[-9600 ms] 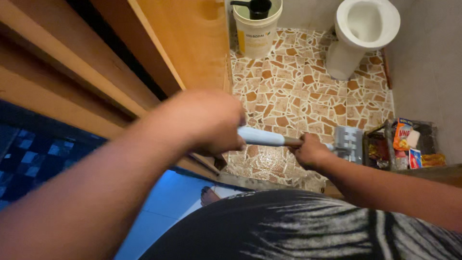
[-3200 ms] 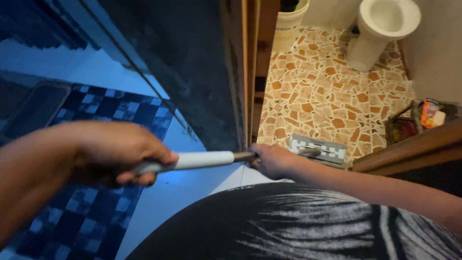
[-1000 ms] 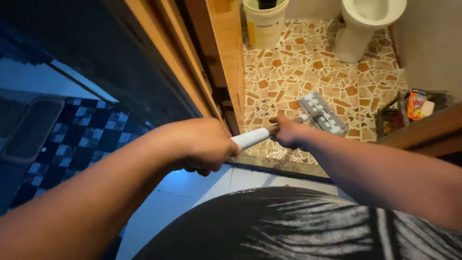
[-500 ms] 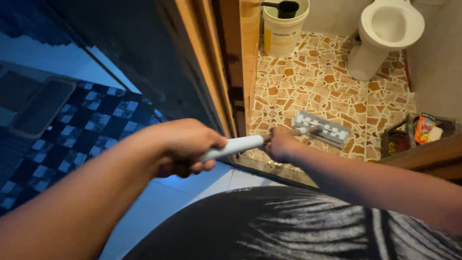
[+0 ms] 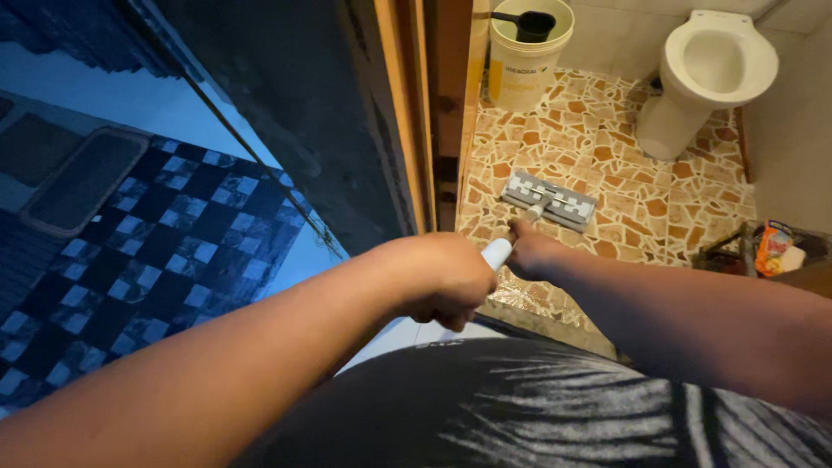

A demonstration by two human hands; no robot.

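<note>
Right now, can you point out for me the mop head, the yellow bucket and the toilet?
mop head (image 5: 549,200): head view, middle of the grey flat plate on the bathroom floor.
yellow bucket (image 5: 523,76): head view, front wall of the bucket.
toilet (image 5: 718,62): head view, inside of the white bowl.

Orange packet (image 5: 773,247), far right; bucket label (image 5: 520,80), maybe yellow.

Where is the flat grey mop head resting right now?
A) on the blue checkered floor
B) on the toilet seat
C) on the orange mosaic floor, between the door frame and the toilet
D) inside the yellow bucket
C: the mop head lies flat on the mosaic floor, apart from the toilet and bucket; both hands grip its handle.
</note>
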